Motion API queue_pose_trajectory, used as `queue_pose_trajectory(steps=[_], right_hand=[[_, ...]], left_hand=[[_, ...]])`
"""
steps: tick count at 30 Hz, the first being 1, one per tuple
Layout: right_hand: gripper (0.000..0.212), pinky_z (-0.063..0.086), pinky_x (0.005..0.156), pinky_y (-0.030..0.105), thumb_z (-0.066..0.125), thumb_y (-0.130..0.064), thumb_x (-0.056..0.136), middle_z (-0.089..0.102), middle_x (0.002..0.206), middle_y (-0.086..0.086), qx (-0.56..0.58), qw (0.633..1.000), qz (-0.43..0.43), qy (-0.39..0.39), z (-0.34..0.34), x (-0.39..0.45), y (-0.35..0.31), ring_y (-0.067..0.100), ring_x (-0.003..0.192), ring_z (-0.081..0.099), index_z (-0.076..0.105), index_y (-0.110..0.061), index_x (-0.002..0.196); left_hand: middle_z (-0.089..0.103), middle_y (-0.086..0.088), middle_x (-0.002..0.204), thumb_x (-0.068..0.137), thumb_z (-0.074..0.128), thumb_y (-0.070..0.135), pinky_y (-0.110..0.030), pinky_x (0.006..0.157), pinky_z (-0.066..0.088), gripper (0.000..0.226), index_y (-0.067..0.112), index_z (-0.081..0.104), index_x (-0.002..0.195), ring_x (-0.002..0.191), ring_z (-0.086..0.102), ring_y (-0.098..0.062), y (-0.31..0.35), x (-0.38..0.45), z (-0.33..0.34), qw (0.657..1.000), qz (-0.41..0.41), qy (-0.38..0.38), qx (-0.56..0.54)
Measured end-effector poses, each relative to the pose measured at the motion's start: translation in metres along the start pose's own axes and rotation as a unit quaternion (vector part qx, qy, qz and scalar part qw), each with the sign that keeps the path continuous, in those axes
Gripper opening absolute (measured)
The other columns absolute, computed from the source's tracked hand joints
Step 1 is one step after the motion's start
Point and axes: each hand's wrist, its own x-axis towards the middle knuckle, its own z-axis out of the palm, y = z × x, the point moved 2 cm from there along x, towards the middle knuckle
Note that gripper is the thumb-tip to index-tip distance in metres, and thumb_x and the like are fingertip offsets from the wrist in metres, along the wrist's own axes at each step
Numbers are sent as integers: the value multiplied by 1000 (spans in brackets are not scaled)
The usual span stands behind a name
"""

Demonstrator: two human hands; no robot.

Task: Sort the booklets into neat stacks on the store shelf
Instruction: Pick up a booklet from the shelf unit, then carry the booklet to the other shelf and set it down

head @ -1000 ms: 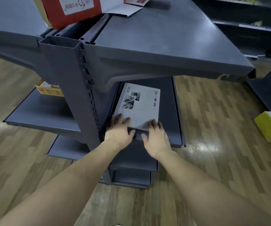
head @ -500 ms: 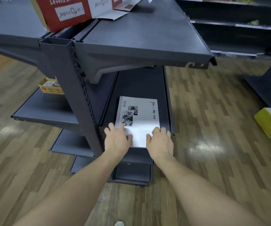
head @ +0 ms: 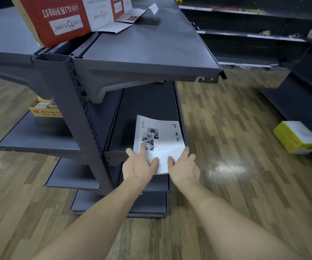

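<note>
A white booklet (head: 163,139) with small photos and black lettering lies on the middle shelf (head: 147,102) of a dark grey store rack. Its near end sticks out past the shelf's front edge and its far edge curls up. My left hand (head: 139,167) rests on the near left part, with forefinger and thumb straight on the cover. My right hand (head: 184,168) holds the near right corner, thumb on top and fingers along the right edge.
The top shelf (head: 151,51) juts out above the booklet and carries a red and white cardboard box (head: 65,17). A yellow carton (head: 44,109) sits on the left-hand shelf. A yellow and white package (head: 296,136) lies on the wood floor at right. More dark shelving (head: 254,34) stands behind.
The booklet has slid toward me along the shelf, from under the top shelf to over the front edge. Both hands came back with it, and the right hand moved to its right corner.
</note>
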Motion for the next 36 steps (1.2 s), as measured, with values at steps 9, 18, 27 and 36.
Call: queue_pose_trajectory(steps=[9,18,27,36], right_hand=[[54,36,68,33,40,-52,100,49,125,12,41,992,111,48,-44,23,54,31,104,61,37,-8,130],[75,40,76,34,47,-60,93,53,132,9,110,963,222,104,-109,57,189,30,115,59,26,-13,148],[69,40,79,34,43,-64,94,54,132,9,140,943,285,97,-185,109,365,29,120,56,39,-10,137],[53,39,79,32,50,-46,96,59,129,9,220,877,407,129,-252,149,507,30,117,59,40,-6,128]], left_hand=[[30,-5,111,88,46,62,-30,62,37,67,29,31,145,66,47,-20,85,40,5,990,138,-25,3],[37,-13,136,84,49,69,-33,78,46,79,34,24,151,96,63,-30,247,38,54,964,259,-59,27],[37,-4,110,71,59,74,-33,78,47,93,35,25,148,88,62,-27,447,22,127,932,350,-96,5],[35,-5,116,72,57,75,-31,77,44,98,35,18,153,94,62,-27,606,-13,181,903,415,-109,8]])
